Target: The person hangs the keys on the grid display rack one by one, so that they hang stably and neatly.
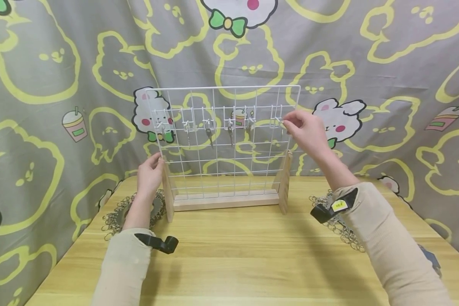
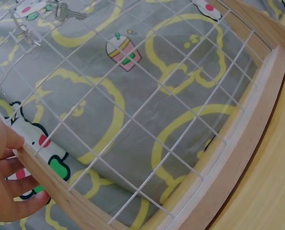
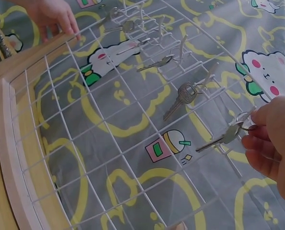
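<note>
A white wire grid rack (image 1: 229, 87) stands upright on a wooden base (image 1: 225, 200), with wooden side posts. My left hand (image 1: 149, 175) grips the top of the left post (image 2: 65, 191), thumb in front and the other fingers behind it. At the rightmost hook, my right hand (image 1: 307, 131) pinches the ring of a key (image 3: 223, 138) between thumb and fingers. The ring is right at the hook's tip and the key dangles below. Several other keys (image 3: 180, 99) hang by their rings from the hooks (image 3: 209, 74) along the same upper row.
Beside the left post lies a round bunch of metal rings (image 1: 116, 214), partly behind my left arm. A similar bunch (image 1: 348, 236) is at the right, partly under my right forearm. A blue-grey object (image 1: 429, 257) shows past my right sleeve. A patterned curtain (image 1: 252, 51) hangs behind the table.
</note>
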Demonstrator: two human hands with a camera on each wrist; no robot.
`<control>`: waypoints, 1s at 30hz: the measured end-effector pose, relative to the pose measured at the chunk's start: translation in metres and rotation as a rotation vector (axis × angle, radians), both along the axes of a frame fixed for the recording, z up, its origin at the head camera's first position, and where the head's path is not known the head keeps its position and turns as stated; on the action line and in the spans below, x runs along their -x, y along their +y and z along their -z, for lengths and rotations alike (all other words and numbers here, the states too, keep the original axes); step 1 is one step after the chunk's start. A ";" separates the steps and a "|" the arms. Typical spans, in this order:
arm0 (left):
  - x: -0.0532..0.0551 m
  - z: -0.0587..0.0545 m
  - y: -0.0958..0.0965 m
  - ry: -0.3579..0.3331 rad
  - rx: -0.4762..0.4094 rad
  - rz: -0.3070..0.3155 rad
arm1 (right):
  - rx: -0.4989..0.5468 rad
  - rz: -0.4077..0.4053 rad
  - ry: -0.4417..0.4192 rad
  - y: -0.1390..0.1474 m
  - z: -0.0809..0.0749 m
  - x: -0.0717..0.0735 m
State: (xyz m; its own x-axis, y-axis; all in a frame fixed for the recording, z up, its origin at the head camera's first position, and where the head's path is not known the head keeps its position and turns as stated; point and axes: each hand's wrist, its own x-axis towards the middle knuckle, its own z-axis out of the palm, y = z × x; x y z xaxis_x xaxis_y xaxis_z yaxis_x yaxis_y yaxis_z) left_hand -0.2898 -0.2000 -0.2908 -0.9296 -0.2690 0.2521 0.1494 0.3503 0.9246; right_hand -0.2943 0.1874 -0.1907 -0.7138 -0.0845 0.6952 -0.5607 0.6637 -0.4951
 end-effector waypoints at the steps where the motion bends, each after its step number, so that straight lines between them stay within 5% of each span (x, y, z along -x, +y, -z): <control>1: 0.000 0.000 0.000 0.002 0.000 0.001 | 0.003 0.001 0.000 0.001 0.000 0.000; 13: -0.003 0.000 -0.001 0.012 -0.005 0.011 | -0.017 0.024 -0.057 0.010 0.014 -0.004; 30: -0.010 -0.002 0.001 0.044 0.131 -0.038 | -0.148 0.056 -0.203 0.041 0.083 -0.009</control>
